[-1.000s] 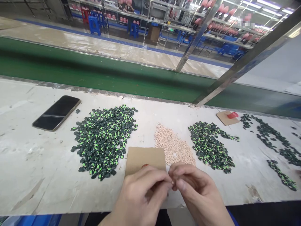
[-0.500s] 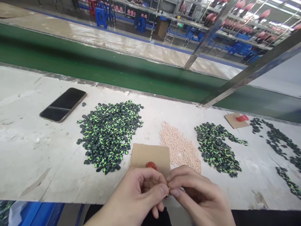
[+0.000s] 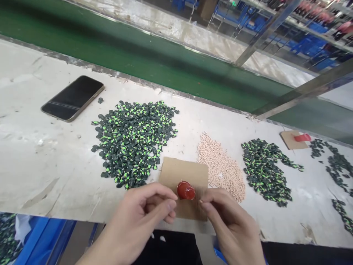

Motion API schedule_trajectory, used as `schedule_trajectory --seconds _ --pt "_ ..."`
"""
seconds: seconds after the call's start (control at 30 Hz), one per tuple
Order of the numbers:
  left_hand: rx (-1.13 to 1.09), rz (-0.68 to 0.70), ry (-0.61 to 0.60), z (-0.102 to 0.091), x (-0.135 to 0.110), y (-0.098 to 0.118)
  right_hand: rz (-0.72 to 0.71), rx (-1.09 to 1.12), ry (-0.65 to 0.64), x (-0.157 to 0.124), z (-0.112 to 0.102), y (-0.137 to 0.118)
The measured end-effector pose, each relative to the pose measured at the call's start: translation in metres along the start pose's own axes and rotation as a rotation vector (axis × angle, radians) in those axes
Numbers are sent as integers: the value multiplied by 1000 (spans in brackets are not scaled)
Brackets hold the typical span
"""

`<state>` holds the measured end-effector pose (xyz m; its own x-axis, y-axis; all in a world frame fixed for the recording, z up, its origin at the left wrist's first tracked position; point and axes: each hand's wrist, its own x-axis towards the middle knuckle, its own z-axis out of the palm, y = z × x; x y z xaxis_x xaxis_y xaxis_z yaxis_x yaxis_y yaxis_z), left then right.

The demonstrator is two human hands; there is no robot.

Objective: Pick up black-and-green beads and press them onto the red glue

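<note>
My left hand (image 3: 143, 213) and my right hand (image 3: 228, 224) are at the near edge of the white bench, a short gap between them. Both have fingers curled in a pinch; what they hold is too small to make out. Between them lies a brown cardboard square (image 3: 190, 173) with a small red cap (image 3: 186, 190) on it. A large pile of black-and-green small parts (image 3: 135, 136) lies left of the card. A pile of pale pink beads (image 3: 223, 167) lies right of it, then a second black-and-green pile (image 3: 266, 171).
A black phone (image 3: 73, 97) lies face up at the far left. A second cardboard piece with a red cap (image 3: 296, 139) sits far right beside more scattered dark parts (image 3: 338, 165). A green conveyor belt (image 3: 138, 55) runs behind the bench, with slanted metal bars (image 3: 303, 92).
My hands have parted from a joined pinch, uncovering the red cap on the card. The view has tilted down and toward the bench.
</note>
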<state>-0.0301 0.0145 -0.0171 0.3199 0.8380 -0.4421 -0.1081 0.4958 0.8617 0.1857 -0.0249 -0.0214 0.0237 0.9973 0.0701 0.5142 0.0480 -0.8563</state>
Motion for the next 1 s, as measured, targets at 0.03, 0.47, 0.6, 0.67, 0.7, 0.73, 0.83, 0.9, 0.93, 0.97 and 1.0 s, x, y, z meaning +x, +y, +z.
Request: schedule_trajectory --seconds 0.03,0.47,0.6,0.67,0.7,0.73,0.83,0.9,0.93,0.97,1.0 --pt "38 49 34 -3 0 -4 3 -10 1 0 3 2" --pt "114 83 162 -3 2 -1 -11 -70 -5 5 10 4" --pt "179 135 187 -4 0 -3 -21 -64 4 7 11 2" --pt "178 153 181 -3 -1 -3 10 -21 24 6 9 1" --pt "161 145 177 -2 -2 -4 41 16 25 5 8 1" --pt "128 126 170 0 -3 -4 85 73 23 4 6 0" --pt "-58 36 105 11 -4 -3 260 368 -6 1 0 -5" --pt "-174 -37 28 20 -3 -1 357 595 -47 0 -2 -11" --pt "-217 -68 -3 24 -2 -1 401 687 -61 0 -3 -15" --pt "-250 -90 -31 29 -1 0 445 757 -70 -1 -3 -19" --pt "-280 -107 -47 32 0 0 486 804 -71 -2 -3 -23"
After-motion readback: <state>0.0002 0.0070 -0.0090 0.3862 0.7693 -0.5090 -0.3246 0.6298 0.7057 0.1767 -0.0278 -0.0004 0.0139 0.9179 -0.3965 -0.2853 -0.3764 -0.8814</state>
